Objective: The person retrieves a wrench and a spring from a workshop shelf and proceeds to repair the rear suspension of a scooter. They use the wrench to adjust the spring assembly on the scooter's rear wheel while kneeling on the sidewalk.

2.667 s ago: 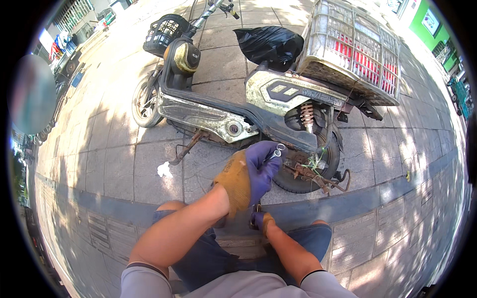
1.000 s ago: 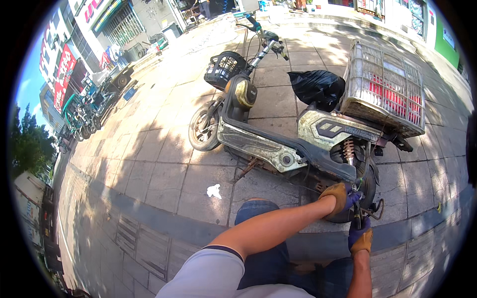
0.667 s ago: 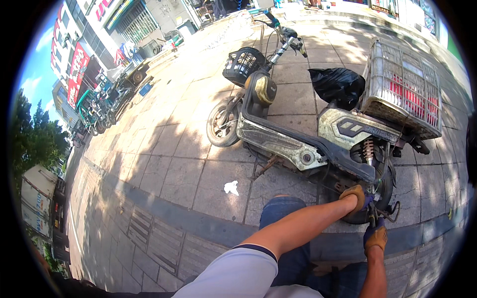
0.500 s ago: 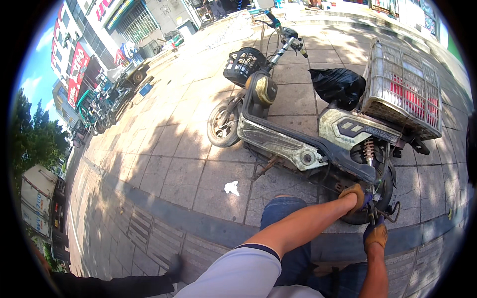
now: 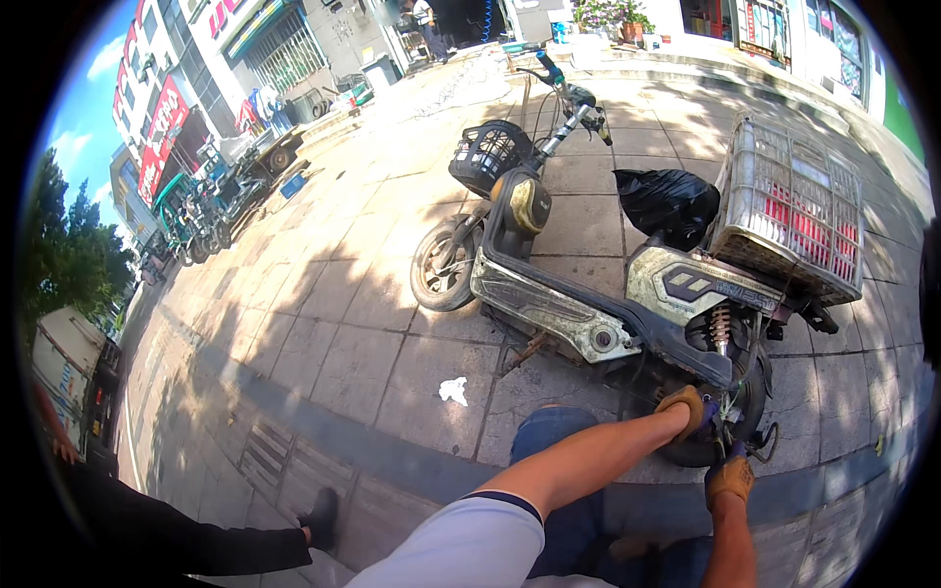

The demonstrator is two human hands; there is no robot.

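Note:
A dirty white-and-black electric scooter (image 5: 554, 312) stands on the pavement before me, its rear wheel (image 5: 753, 397) close to my hands. My left hand (image 5: 683, 407), in a tan glove with purple-blue fingers, is closed at the wheel's hub. Just below and to the right, my right hand (image 5: 730, 478) wears a matching glove and is also closed, near the hub and a dark bent bar. What either hand grips is too small and partly hidden to name. A reddish-brown spring shock absorber (image 5: 720, 330) rises above the hub.
A grey plastic crate (image 5: 750, 216) sits on the scooter's rear, beside a black plastic bag (image 5: 667, 204). White crumpled paper (image 5: 453, 391) lies on the paving. Close at left is another person's dark-clothed leg (image 5: 245, 549). Parked three-wheelers (image 5: 196, 211) stand farther off.
My view has tilted up slightly, so the scene sits lower. Both hands stay closed at the rear hub. More of the other person's arm and shoe shows at left.

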